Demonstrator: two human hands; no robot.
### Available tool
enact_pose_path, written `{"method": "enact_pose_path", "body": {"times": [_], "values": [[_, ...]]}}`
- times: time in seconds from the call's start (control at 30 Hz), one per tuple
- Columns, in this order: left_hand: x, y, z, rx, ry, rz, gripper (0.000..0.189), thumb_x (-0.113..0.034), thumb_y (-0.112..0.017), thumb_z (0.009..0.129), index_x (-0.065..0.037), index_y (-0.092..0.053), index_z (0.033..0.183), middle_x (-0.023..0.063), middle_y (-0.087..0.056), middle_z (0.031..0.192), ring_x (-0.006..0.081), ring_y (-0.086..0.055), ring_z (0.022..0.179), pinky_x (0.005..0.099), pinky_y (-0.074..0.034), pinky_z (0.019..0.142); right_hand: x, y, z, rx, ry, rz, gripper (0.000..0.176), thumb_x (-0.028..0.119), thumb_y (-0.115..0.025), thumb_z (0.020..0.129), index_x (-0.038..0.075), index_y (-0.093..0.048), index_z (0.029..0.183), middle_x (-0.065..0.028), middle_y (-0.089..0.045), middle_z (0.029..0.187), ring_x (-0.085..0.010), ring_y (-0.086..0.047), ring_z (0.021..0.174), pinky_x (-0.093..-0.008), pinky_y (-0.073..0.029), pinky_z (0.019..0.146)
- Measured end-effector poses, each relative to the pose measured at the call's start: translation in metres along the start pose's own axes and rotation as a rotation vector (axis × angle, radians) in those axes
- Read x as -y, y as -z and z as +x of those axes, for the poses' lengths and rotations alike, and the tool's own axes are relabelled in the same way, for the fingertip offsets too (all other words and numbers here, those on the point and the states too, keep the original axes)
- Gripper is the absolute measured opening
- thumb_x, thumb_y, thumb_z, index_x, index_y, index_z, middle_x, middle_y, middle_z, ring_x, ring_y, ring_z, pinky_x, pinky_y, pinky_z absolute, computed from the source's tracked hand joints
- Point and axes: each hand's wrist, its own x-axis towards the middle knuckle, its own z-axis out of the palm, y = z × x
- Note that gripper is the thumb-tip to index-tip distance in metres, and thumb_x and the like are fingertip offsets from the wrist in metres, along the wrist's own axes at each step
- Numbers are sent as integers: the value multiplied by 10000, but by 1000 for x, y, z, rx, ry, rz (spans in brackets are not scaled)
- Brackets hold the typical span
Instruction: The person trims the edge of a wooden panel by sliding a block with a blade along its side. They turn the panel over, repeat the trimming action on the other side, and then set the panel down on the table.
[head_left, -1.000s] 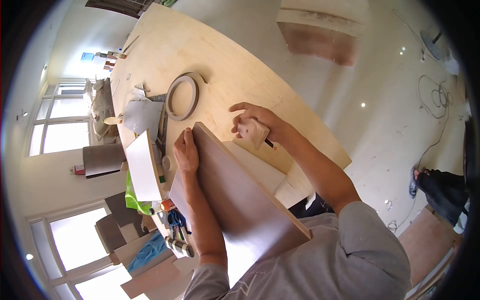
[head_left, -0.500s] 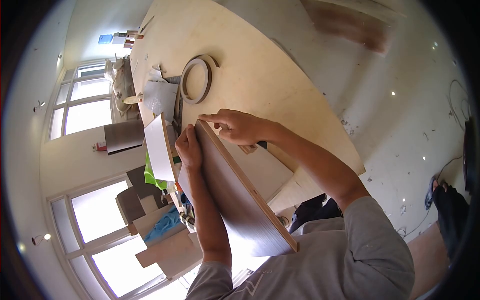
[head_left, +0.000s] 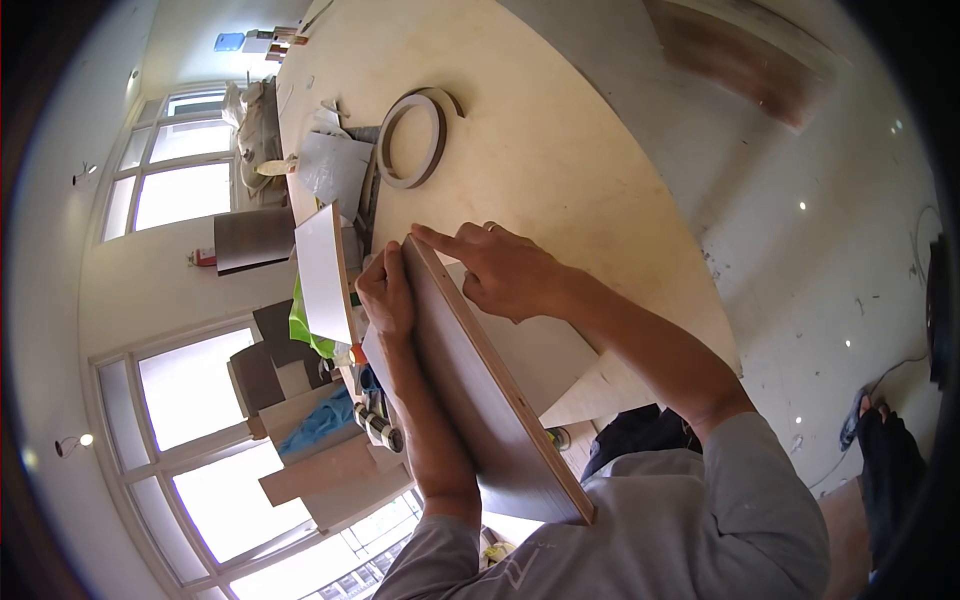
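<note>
While I watch from afar through the head camera, the pale workbench fills most of my view, its edge curving off to the right. The brown panel comes next in size: it stands tilted on edge at the near side of the bench, one end by the wearer's grey shirt, the other pointing out over the benchtop. Just beyond its raised edge I see a pale board, partly covered by it, and at the lower right another person's leg in dark cloth. Left of the panel a smaller white board leans, with a grey sheet farther up the bench. The left hand grips the panel's far end, fingers bent around it, though I can't see the fingertips. The right hand has its index finger stretched out, tip at the panel's top corner, the other fingers bent; I cannot tell whether its palm holds anything. Past both lies a roll of edging strip, and along the panel's edge I make out small dark marks.
</note>
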Motion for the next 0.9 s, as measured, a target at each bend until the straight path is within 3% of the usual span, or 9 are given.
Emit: {"method": "enact_pose_path", "body": {"times": [0.3, 0.4, 0.43, 0.53, 0.6, 0.67, 0.73, 0.8, 0.9], "values": [[10, -2, 5, 32, -36, -34, 376, -235, -521, 975, 44, -594, 734, 89, -462, 544, 125, -407, 544, 342, -350, 523, -33, -3, -42, 32, -224, 556, 388, 276, -539, 951, 26, -571, 1246, -115, -642, 1033, -189, -593, 911, -340, -471, 871], [3, 0, 0, -112, -107, -88, 326, -234, -511, 977, 22, -666, 847, 153, -619, 685, 214, -592, 647, 348, -455, 639, 7, 16, -57, 203, -242, 505, 427, 388, -569, 959, 21, -607, 1174, -77, -654, 976, -135, -566, 859, -303, -467, 829], [18, 7, -2, -178, -226, 11, 285, -238, -501, 977, -24, -661, 1075, 211, -674, 936, 325, -654, 888, 383, -489, 815, 16, 17, -58, 247, -227, 447, 432, 402, -576, 954, 21, -614, 1155, -69, -655, 954, -132, -560, 839, -299, -469, 817], [116, 51, -46, -390, -70, 357, 361, -264, -491, 978, -9, -569, 1221, 233, -648, 1061, 385, -615, 1016, 422, -464, 915, 37, 21, -60, 362, -183, 288, 443, 421, -598, 939, 14, -622, 1112, -71, -660, 940, -140, -574, 830, -301, -474, 810], [207, 81, -109, -275, 177, 679, 509, -367, -443, 983, 26, -479, 1304, 251, -642, 1069, 445, -587, 1034, 462, -436, 958, 48, 22, -61, 369, -190, 237, 443, 413, -619, 925, 3, -621, 1092, -84, -663, 948, -152, -593, 849, -308, -479, 818], [205, 109, -152, 181, 588, 346, 722, -538, -366, 973, 112, -505, 1254, 311, -622, 1097, 480, -557, 1084, 461, -411, 981, 55, 17, -63, 332, -235, 227, 438, 392, -648, 909, -11, -619, 1078, -101, -665, 956, -163, -611, 873, -317, -483, 828], [173, 111, -176, 49, 829, 25, 906, -669, -302, 937, 167, -534, 1197, 372, -590, 1121, 467, -549, 1126, 452, -404, 978, 58, 13, -62, 325, -288, 243, 417, 352, -671, 896, -18, -616, 1081, -119, -667, 967, -177, -621, 908, -325, -487, 835], [185, 103, -185, -36, 776, -75, 978, -718, -290, 918, 195, -556, 1146, 403, -570, 1129, 444, -547, 1158, 430, -409, 969, 77, 13, -66, 266, -284, 229, 414, 330, -683, 880, -25, -610, 1079, -142, -674, 958, -202, -638, 905, -336, -492, 830], [184, 127, -186, -173, 748, -172, 913, -689, -268, 946, 134, -564, 1209, 268, -633, 1138, 300, -573, 1126, 371, -408, 976, 150, 10, -73, 220, -102, 136, 435, 316, -703, 854, -30, -590, 1093, -170, -677, 952, -233, -650, 897, -348, -499, 809]]}}
